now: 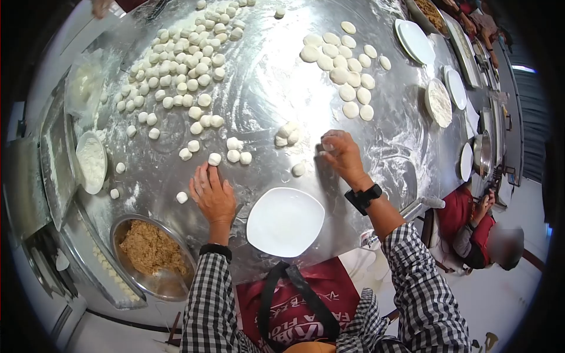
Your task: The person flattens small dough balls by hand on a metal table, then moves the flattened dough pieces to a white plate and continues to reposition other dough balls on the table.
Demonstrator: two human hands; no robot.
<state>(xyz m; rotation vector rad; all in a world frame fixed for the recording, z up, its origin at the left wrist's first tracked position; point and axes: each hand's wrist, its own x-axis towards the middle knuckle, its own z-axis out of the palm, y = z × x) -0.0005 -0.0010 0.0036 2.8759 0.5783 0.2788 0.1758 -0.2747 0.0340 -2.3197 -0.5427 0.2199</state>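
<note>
My left hand [212, 197] lies over the steel worktop with its fingers stretched out. Its fingertips are at a small white dough ball [214, 159], apparently touching it. To the right, my right hand [344, 156] hovers near the table with curled, floury fingers slightly apart; I see nothing between them. Left of that hand sits a small heap of dough balls [287, 134], with a single dough ball [299, 169] below it. Several flattened dough rounds [347, 76] lie further up. A white plate [285, 222] rests between my forearms.
Many dough balls [188, 59] cover the upper left. A metal bowl of brown filling [152, 247] stands at lower left, near a bowl of flour [91, 163]. White plates [415, 41] and another flour bowl [438, 103] line the right edge. A person in red [471, 229] sits at right.
</note>
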